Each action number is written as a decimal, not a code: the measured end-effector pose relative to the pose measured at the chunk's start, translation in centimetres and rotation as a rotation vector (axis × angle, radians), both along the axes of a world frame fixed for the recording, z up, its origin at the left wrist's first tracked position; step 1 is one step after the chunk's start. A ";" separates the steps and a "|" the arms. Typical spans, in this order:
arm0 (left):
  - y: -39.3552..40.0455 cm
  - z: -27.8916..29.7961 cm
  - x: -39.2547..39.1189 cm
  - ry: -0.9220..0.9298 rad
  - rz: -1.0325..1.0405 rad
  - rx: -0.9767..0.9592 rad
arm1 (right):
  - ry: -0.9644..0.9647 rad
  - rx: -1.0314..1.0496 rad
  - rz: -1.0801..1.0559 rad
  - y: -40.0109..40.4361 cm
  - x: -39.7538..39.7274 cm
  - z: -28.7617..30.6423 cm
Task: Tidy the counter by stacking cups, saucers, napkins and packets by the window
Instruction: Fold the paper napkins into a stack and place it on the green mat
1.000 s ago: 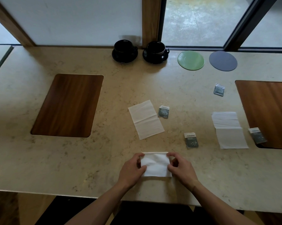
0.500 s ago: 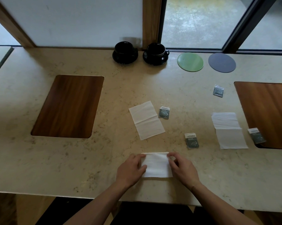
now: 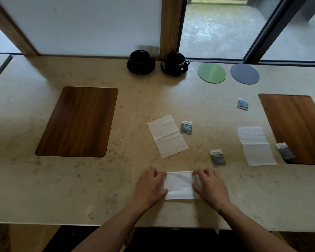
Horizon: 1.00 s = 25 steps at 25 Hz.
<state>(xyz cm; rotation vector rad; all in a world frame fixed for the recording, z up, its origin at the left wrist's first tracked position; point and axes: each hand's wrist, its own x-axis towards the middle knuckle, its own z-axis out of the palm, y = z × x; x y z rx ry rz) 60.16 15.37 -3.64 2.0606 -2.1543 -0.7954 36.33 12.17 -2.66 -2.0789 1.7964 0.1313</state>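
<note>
A folded white napkin [image 3: 179, 185] lies flat near the counter's front edge. My left hand [image 3: 149, 188] rests on its left side and my right hand [image 3: 210, 188] on its right, fingers pressing its edges down. Two more napkins lie opened out, one in the middle [image 3: 167, 136] and one to the right [image 3: 255, 145]. Several grey packets are scattered about: [image 3: 186, 127], [image 3: 217, 157], [image 3: 242, 103], [image 3: 285, 150]. By the window stand two black cups [image 3: 141, 58] [image 3: 175, 60] on black saucers, then a green saucer [image 3: 211, 72] and a grey-blue saucer [image 3: 244, 73].
Two dark wooden panels are set into the beige stone counter, one at the left [image 3: 76, 122] and one at the right [image 3: 298, 128]. The rightmost packet lies partly on the right panel. A wooden post [image 3: 171, 24] and window frames back the counter.
My fingers have gone from pinching the napkin's upper corners to lying flatter along its sides. The napkin stays in the same place; the view shifted slightly.
</note>
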 end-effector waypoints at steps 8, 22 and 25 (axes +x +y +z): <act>-1.5 -0.4 1.9 0.064 -0.042 -0.096 | -0.119 -0.057 -0.078 -1.8 0.0 0.2; -12.1 -0.5 3.2 -0.011 0.294 -0.103 | -0.064 -0.117 0.120 -15.4 4.6 0.9; -14.0 -0.5 3.5 -0.022 0.323 -0.113 | -0.060 -0.086 0.158 -17.3 5.9 0.6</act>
